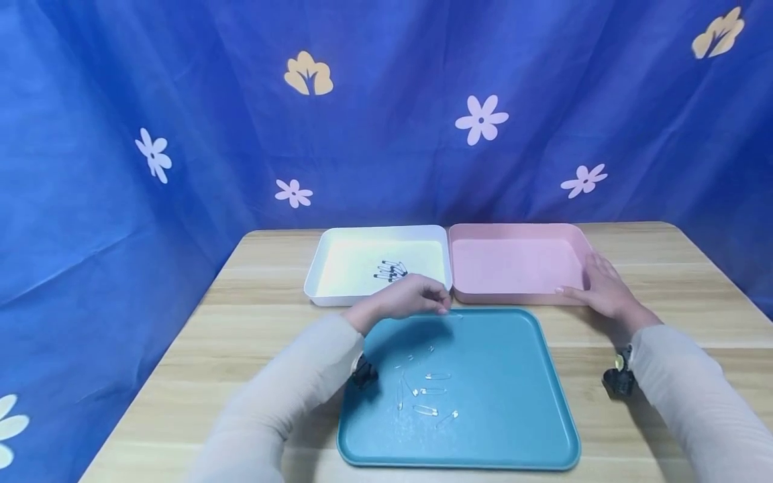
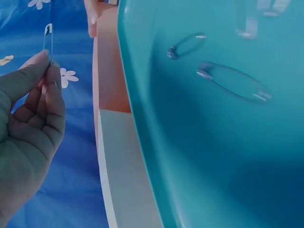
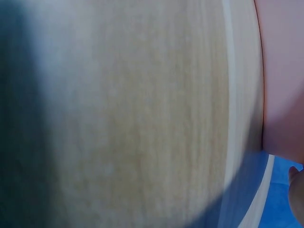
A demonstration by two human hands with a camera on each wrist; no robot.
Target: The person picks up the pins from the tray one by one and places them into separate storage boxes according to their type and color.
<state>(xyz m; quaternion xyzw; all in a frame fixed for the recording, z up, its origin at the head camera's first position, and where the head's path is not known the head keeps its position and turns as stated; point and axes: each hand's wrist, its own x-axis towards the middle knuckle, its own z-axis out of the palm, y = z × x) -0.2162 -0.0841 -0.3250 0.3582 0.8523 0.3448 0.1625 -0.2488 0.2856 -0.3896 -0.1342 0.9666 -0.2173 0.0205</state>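
Observation:
Between thumb and fingertips, my left hand [image 1: 417,297] pinches a silver safety pin [image 2: 48,40] above the far edge of the teal tray [image 1: 507,402]. Several silver safety pins [image 1: 425,410] lie scattered on that tray, left of its middle. Behind it, a white tray [image 1: 344,248] holds a small heap of black safety pins [image 1: 389,270]. To its right stands a pink tray [image 1: 513,261] with nothing seen inside. My right hand [image 1: 604,290] rests on the pink tray's right side, fingers at its rim and thumb along the front wall.
All three trays sit on a light wooden table [image 1: 253,322]. A blue curtain [image 1: 386,134] with flower prints hangs behind and to the left. Black wrist devices [image 1: 364,371] sit under both sleeves. The right wrist view shows mostly tabletop.

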